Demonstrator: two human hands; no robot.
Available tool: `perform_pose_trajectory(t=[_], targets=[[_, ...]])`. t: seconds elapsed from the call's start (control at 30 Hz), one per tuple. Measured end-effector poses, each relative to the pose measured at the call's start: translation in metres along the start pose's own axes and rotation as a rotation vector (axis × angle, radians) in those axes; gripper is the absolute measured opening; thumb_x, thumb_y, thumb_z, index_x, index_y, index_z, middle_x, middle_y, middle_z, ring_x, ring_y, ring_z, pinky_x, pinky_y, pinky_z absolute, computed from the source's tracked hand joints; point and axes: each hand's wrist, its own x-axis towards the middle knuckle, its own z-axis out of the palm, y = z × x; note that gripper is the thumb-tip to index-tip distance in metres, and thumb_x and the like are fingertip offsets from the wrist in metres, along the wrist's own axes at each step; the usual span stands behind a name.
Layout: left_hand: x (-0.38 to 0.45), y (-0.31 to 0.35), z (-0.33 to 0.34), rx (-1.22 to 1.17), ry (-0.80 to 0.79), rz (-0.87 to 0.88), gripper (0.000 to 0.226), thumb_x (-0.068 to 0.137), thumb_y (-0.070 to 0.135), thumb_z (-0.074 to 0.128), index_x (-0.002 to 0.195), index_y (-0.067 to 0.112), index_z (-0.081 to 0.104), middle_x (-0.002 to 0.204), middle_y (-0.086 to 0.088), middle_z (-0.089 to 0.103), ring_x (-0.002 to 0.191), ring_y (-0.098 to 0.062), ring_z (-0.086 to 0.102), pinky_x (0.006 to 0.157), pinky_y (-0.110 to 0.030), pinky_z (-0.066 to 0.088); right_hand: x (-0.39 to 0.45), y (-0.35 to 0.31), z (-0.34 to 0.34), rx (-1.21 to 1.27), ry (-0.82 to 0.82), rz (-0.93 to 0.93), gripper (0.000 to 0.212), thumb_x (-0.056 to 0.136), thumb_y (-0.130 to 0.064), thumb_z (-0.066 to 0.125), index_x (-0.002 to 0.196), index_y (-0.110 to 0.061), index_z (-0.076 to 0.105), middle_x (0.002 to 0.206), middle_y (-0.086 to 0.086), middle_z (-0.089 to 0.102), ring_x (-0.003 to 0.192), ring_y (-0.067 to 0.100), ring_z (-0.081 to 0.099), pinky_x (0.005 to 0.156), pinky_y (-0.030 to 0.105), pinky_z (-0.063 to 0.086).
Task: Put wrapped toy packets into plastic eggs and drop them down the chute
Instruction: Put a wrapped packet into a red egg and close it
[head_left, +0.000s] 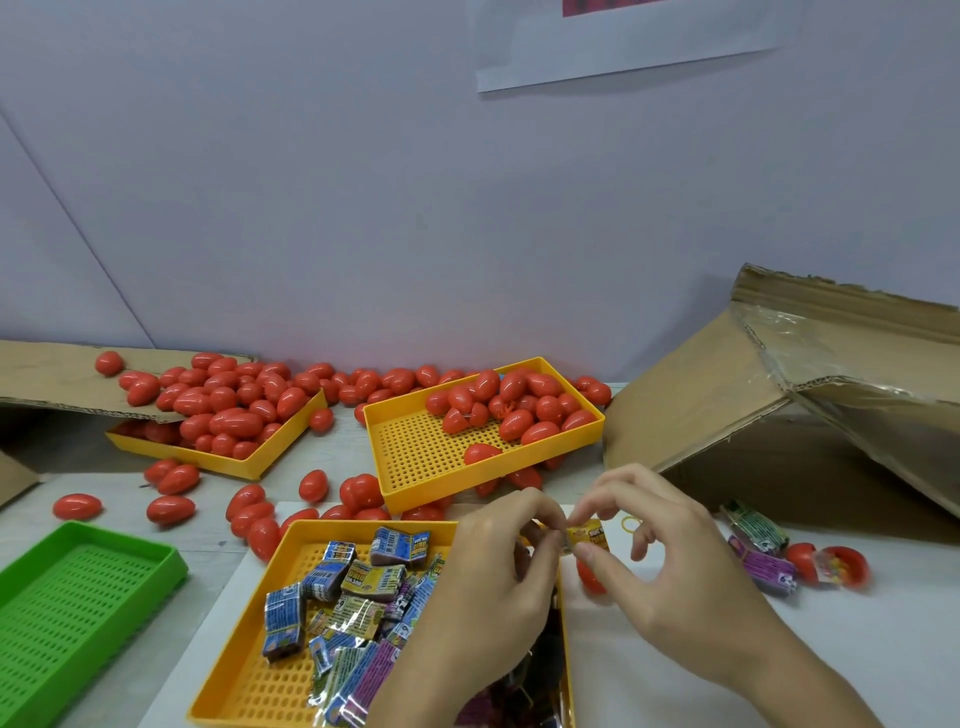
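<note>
Together, the left hand (498, 566) and right hand (660, 551) pinch one yellow packet (587, 538) between fingertips, each grip closed on it, just above the near yellow tray (234, 691) of wrapped packets (358, 597). Red eggs (223, 410) lie heaped in two farther trays and loose on the worktop (675, 675). An opened egg (841, 566) sits at right.

- In front of me stands a plain pale lilac wall (363, 182), evenly lit.
- A white paper sheet (623, 47) is stuck high on it, its top cut off by the frame.
- A thin dark line (78, 228) slants down the wall at my left.
- Below is my pale grey tabletop (31, 514).
</note>
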Motion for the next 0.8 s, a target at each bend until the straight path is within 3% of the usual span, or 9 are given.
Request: perform_pose_trajectory(t=[0.13,0.3,0.37,0.43,0.5,0.57,0.67,0.8], targets=[[0.0,0.004,0.0,-0.111,-0.022,-0.023,0.01,0.094,0.021,0.057,0.089,0.025,0.065,0.082,0.009,0.063,0.077,-0.018,0.061,0.064,-0.038,0.049,-0.002,0.0,-0.004,-0.019,-0.053,0.022,0.007,0.079,-0.038,0.07,0.08,-0.038,0.063,0.099,-0.018,0.057,0.1,0.006,0.054,0.067,0.014,0.041],[0.0,0.007,0.001,-0.194,-0.07,-0.059,0.011,0.091,0.024,0.055,0.089,0.021,0.065,0.083,0.005,0.065,0.081,-0.02,0.062,0.069,-0.046,0.051,0.001,-0.002,-0.008,0.182,-0.187,0.097,0.016,0.082,-0.041,0.062,0.07,-0.031,0.067,0.087,-0.009,0.058,0.086,0.016,0.056,0.065,0.032,0.043],[0.0,0.008,0.003,-0.196,-0.044,-0.06,0.011,0.092,0.025,0.055,0.093,0.021,0.065,0.087,0.007,0.066,0.087,-0.018,0.064,0.071,-0.041,0.054,0.002,-0.002,-0.009,0.222,-0.185,0.115,0.022,0.089,-0.029,0.066,0.067,-0.027,0.07,0.083,-0.006,0.058,0.078,0.02,0.056,0.065,0.044,0.044],[0.001,0.007,0.008,-0.167,0.049,-0.085,0.009,0.093,0.027,0.057,0.1,0.028,0.062,0.09,0.013,0.067,0.088,-0.012,0.064,0.066,-0.024,0.052,0.003,0.004,-0.013,0.204,-0.112,0.158,0.025,0.091,-0.017,0.068,0.067,-0.024,0.071,0.081,-0.005,0.06,0.076,0.021,0.057,0.065,0.051,0.045],[0.001,0.005,0.013,-0.033,0.134,-0.131,0.01,0.095,0.028,0.062,0.101,0.034,0.059,0.09,0.017,0.064,0.089,-0.005,0.061,0.066,-0.018,0.05,0.004,0.012,-0.021,0.158,-0.016,0.197,0.023,0.09,-0.013,0.067,0.069,-0.022,0.073,0.08,-0.006,0.064,0.077,0.018,0.061,0.066,0.052,0.048],[0.002,0.004,0.019,0.163,0.139,-0.159,0.008,0.094,0.033,0.063,0.1,0.035,0.058,0.094,0.02,0.058,0.094,-0.004,0.053,0.076,-0.019,0.047,0.005,0.02,-0.028,0.123,0.059,0.222,0.024,0.089,-0.012,0.068,0.068,-0.022,0.073,0.079,-0.005,0.067,0.078,0.018,0.062,0.068,0.048,0.05],[0.008,0.01,0.031,0.441,0.03,-0.196,0.027,0.095,0.05,0.054,0.106,0.027,0.062,0.106,0.011,0.051,0.106,-0.01,0.037,0.089,-0.022,0.037,0.005,0.029,-0.031,0.107,0.108,0.258,0.021,0.089,-0.011,0.068,0.07,-0.019,0.074,0.078,-0.001,0.068,0.076,0.017,0.062,0.069,0.04,0.05],[0.022,0.024,0.05,0.818,-0.182,-0.245,0.052,0.096,0.061,0.043,0.106,0.014,0.064,0.118,-0.004,0.043,0.118,-0.026,0.032,0.093,-0.037,0.031,0.006,0.031,-0.031,0.156,0.123,0.289,0.016,0.09,-0.011,0.068,0.076,-0.015,0.075,0.078,-0.002,0.07,0.076,0.013,0.064,0.071,0.03,0.05]])
